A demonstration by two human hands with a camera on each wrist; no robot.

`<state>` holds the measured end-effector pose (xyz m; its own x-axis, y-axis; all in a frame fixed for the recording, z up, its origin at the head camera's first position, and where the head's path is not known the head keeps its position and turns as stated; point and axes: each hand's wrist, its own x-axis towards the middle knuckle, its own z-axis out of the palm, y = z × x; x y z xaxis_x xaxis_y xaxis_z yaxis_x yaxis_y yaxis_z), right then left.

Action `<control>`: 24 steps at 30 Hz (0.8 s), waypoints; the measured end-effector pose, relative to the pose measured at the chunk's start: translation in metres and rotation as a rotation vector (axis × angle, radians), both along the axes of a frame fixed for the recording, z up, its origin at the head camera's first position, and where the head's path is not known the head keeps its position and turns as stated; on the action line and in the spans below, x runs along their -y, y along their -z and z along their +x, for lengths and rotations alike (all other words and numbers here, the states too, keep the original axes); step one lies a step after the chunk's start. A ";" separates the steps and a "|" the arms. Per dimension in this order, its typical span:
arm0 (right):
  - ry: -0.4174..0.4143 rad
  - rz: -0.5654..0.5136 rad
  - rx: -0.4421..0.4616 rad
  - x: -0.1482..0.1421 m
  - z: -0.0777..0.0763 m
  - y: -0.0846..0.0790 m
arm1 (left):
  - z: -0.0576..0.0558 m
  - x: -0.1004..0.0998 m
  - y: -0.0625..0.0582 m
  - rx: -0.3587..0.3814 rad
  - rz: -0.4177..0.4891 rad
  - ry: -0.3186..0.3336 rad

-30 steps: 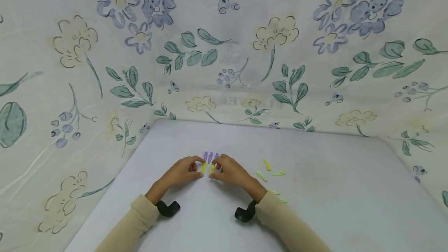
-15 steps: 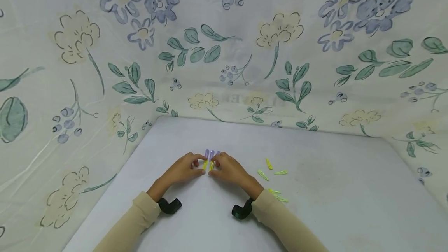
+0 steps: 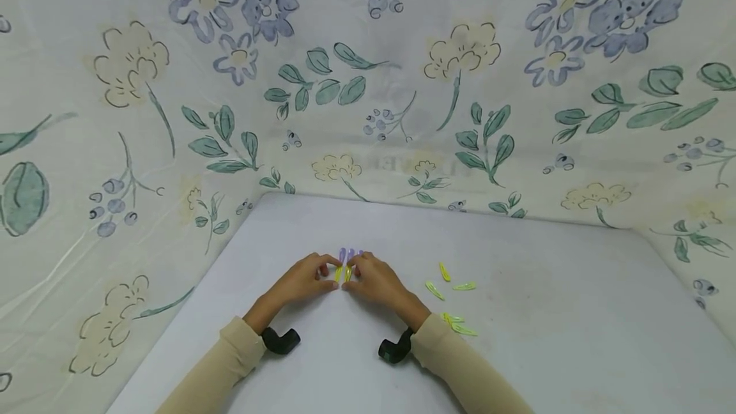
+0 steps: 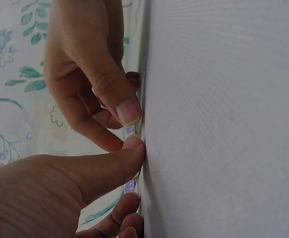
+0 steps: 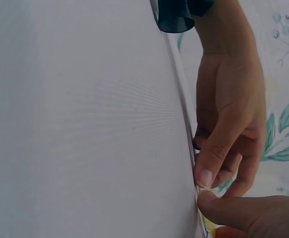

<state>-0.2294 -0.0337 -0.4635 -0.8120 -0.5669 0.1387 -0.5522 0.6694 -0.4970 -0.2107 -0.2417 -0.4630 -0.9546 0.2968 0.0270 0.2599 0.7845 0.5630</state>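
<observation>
My left hand [image 3: 305,278] pinches a yellow snap hair clip [image 3: 338,274] between thumb and forefinger, low on the white table [image 3: 546,312]. Close beside it, my right hand [image 3: 376,278] pinches a second yellow clip [image 3: 348,274] the same way; both clips stand lengthwise, side by side. Just beyond them lies a row of purple clips [image 3: 342,253], partly covered by the right fingers. In the left wrist view the left thumb [image 4: 112,168] presses down at the tabletop and mostly hides the clip. A bit of yellow [image 5: 210,229] shows beneath the hands in the right wrist view.
To the right lie a loose yellow clip [image 3: 444,271], two yellow-green clips, one of them slanted [image 3: 434,291], and a small overlapping cluster [image 3: 454,321] nearer the right sleeve. Flower-printed cloth [image 3: 368,101] walls the table's back and sides. Dark wrist devices [image 3: 281,341] sit under both cuffs.
Both hands have drawn slightly closer together, bringing the two yellow clips nearer each other beneath the purple row. The head view has shifted slightly.
</observation>
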 end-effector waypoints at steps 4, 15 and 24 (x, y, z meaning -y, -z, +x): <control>0.007 0.001 -0.006 -0.001 0.000 0.001 | 0.000 -0.001 0.000 0.000 -0.004 -0.010; 0.014 0.006 0.021 0.001 0.000 0.002 | 0.000 -0.002 0.001 0.015 0.011 -0.028; 0.010 0.010 0.027 0.001 -0.003 0.002 | 0.000 -0.002 -0.002 0.019 0.008 -0.021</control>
